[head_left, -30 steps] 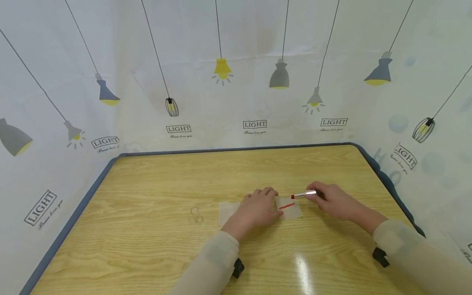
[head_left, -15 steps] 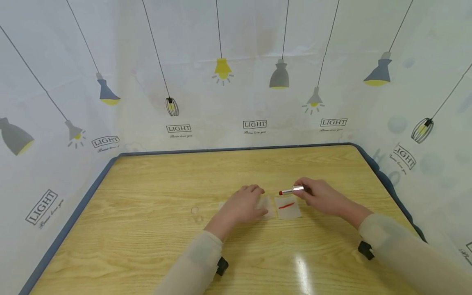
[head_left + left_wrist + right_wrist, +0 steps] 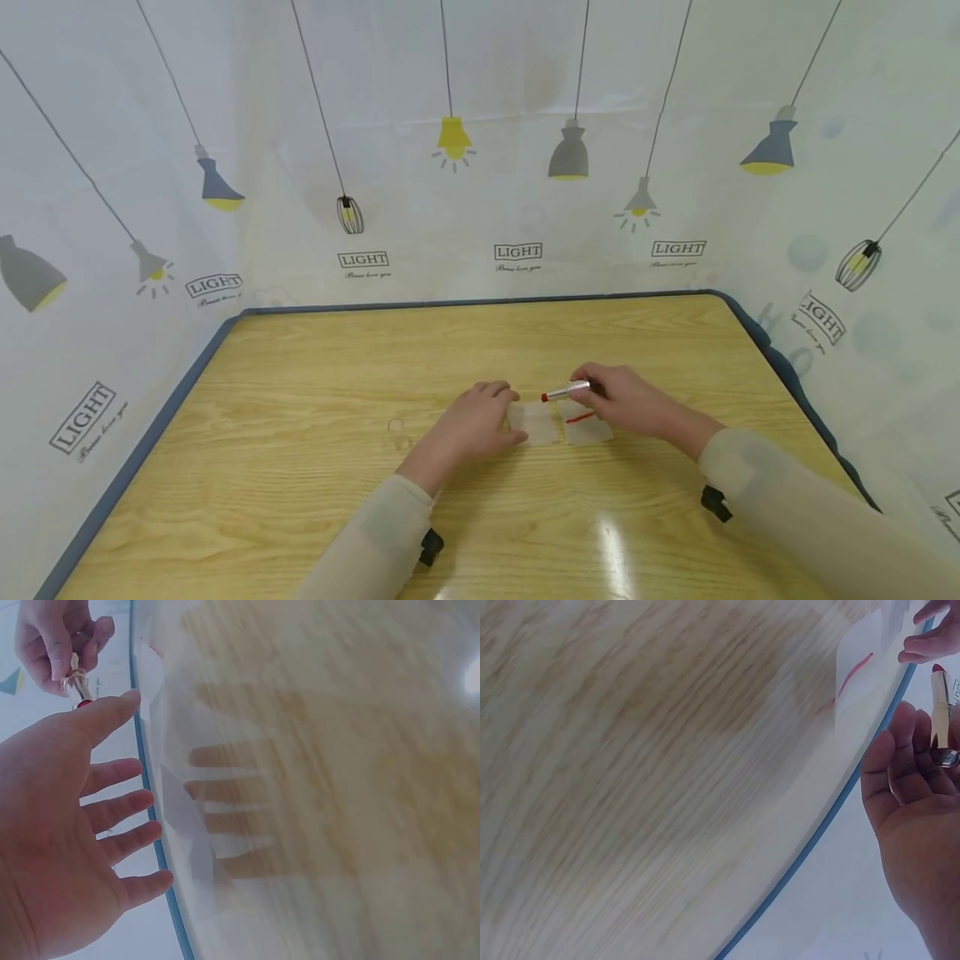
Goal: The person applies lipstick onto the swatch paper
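Holding lipstick (image 3: 567, 391), paper (image 3: 534, 424) near, table edge (image 3: 450, 306) beyond

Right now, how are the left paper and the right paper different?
The right paper has a red streak; the left paper shows none. The left paper lies next to the left hand, while the right hand hides part of the right paper in the head view. Both are pale, squarish and lie on the wooden table.

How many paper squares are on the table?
2 visible: the blank paper square by the left hand, and the red-streaked paper square to its right; that hand may hide more.
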A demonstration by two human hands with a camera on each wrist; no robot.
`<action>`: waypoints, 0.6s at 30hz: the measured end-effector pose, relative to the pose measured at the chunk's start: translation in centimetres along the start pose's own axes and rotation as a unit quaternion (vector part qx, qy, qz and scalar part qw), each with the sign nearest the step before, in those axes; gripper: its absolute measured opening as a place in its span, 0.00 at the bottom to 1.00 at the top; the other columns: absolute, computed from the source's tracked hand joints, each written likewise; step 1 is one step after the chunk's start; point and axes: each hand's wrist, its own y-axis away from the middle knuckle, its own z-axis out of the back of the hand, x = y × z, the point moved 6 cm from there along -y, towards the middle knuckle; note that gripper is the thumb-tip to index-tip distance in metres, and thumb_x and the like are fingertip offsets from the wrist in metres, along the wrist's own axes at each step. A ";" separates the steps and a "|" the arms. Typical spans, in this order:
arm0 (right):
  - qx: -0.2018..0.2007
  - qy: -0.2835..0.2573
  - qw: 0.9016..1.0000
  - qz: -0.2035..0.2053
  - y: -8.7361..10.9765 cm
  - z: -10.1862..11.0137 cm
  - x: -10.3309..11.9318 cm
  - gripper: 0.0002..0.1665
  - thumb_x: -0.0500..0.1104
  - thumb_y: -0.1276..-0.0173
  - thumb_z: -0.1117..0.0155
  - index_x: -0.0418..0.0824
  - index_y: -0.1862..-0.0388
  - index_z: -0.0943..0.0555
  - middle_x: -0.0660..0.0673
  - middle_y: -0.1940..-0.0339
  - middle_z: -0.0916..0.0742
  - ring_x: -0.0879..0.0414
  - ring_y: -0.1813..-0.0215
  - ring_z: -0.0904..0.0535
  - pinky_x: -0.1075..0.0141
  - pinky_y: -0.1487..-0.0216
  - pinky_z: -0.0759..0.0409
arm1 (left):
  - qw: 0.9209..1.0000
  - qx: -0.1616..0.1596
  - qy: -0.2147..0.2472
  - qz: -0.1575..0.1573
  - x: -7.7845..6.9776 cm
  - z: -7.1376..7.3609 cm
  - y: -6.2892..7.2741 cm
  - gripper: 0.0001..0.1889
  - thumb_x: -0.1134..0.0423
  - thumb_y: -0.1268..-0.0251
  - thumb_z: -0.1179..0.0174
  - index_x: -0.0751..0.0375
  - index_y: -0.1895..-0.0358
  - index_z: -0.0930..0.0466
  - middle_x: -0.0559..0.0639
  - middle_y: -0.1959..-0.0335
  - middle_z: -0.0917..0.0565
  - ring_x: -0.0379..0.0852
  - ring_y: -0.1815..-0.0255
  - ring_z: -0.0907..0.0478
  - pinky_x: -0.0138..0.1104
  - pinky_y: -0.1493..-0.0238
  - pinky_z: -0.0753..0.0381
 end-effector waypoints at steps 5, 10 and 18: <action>0.001 0.017 1.000 0.006 -0.6 -0.7 0.6 0.17 0.51 0.16 0.41 0.39 0.43 0.19 0.43 0.65 0.13 0.60 0.69 0.25 0.67 0.68 0.24 | 1.000 -0.001 0.009 0.004 0.3 -0.2 0.3 0.36 0.37 0.23 0.39 0.55 0.22 0.29 0.53 0.17 0.31 0.56 0.16 0.36 0.51 0.16 0.34; 0.013 0.013 1.000 -0.002 -1.1 -1.5 1.1 0.18 0.51 0.15 0.42 0.38 0.42 0.20 0.44 0.61 0.12 0.59 0.66 0.23 0.67 0.64 0.22 | 1.000 -0.007 0.017 0.003 0.4 -0.1 0.5 0.37 0.35 0.24 0.40 0.54 0.22 0.29 0.53 0.18 0.31 0.57 0.16 0.35 0.54 0.17 0.33; 0.011 0.037 0.999 0.022 -1.8 -2.9 1.6 0.16 0.48 0.16 0.40 0.36 0.44 0.19 0.47 0.63 0.11 0.62 0.66 0.19 0.69 0.63 0.19 | 1.000 -0.003 0.028 0.010 0.5 -0.2 0.7 0.37 0.35 0.25 0.39 0.52 0.22 0.28 0.51 0.18 0.31 0.59 0.16 0.36 0.61 0.19 0.34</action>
